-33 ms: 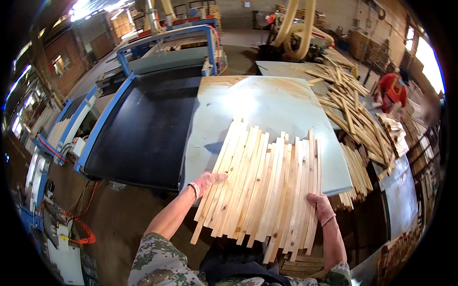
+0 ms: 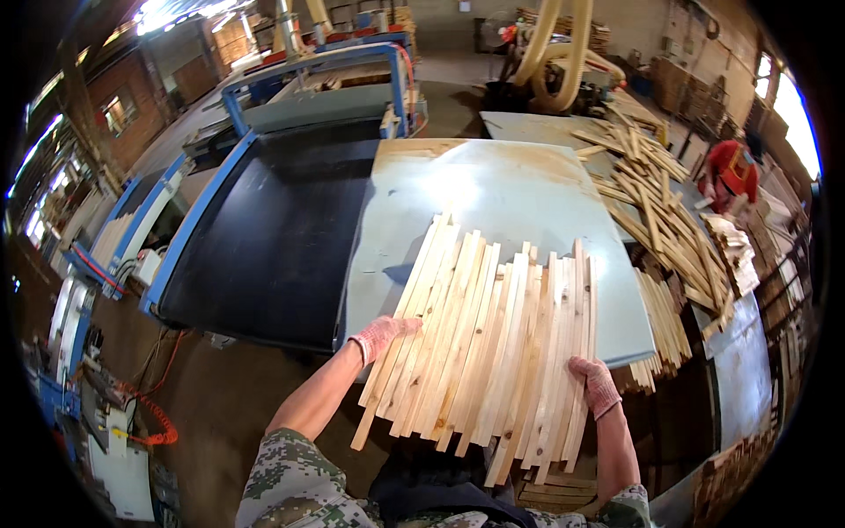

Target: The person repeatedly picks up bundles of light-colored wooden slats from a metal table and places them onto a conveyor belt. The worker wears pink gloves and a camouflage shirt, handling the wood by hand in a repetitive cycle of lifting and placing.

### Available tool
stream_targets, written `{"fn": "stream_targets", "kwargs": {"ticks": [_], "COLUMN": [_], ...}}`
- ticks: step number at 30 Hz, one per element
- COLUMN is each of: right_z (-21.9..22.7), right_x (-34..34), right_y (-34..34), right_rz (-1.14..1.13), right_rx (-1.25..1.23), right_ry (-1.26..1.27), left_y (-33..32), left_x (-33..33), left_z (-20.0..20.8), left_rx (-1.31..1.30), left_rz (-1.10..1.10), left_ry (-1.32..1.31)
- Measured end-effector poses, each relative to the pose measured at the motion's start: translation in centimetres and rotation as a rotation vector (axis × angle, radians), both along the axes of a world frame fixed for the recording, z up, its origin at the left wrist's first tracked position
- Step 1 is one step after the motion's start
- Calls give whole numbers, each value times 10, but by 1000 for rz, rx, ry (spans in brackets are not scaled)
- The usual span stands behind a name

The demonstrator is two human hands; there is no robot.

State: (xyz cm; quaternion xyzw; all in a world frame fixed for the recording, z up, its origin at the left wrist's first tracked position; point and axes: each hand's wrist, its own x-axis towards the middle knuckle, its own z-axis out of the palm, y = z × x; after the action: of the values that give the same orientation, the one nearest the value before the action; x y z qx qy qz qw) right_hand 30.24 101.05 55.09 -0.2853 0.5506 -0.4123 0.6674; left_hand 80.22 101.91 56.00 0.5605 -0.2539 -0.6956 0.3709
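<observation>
A broad row of pale wooden strips (image 2: pixel 480 343) lies side by side, with uneven ends and a few dark knots. Its far part is over the light grey tabletop (image 2: pixel 528 185), while its near ends jut out past the front edge toward me. My left hand (image 2: pixel 385 338), in a pinkish knit glove, is closed on the row's left side, thumb on top of the outer strips. Gloved the same way, my right hand (image 2: pixel 595 385) grips the right side near the table's edge. The fingers beneath the wood are hidden on both sides.
Left of the table is a black conveyor belt (image 2: pixel 268 229) with a blue frame. Loose wooden pieces (image 2: pixel 656 198) are heaped at the right, above stacked strips (image 2: pixel 662 321). A person in red (image 2: pixel 731 176) bends beyond them. Thick cream hoses (image 2: pixel 576 62) hang at the back.
The surroundings sit slightly farther right in the view. My hands and the wooden strips keep almost the same place. At the right, the person in red has shifted a little.
</observation>
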Motion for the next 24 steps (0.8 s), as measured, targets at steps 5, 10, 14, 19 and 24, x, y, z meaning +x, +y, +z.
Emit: {"fn": "stream_targets", "kwargs": {"ticks": [5, 10, 14, 19, 24], "right_z": [-21, -4, -37, -17, -4], "right_x": [26, 92, 173, 336, 523], "right_y": [-64, -114, -160, -157, -144], "right_rz": [35, 54, 181, 293, 390], "right_rx": [-51, -14, -48, -59, -120], "right_ry": [-71, -68, -157, -108, -133], "left_y": [-36, -96, -87, -64, -37], "left_x": [37, 78, 149, 261, 410], "left_z": [-34, 75, 37, 24, 14], "left_rx": [-131, 169, 116, 274, 294], "left_rz": [62, -678, -168, -57, 82], "left_ry": [-241, -950, -1290, -1475, -1567]}}
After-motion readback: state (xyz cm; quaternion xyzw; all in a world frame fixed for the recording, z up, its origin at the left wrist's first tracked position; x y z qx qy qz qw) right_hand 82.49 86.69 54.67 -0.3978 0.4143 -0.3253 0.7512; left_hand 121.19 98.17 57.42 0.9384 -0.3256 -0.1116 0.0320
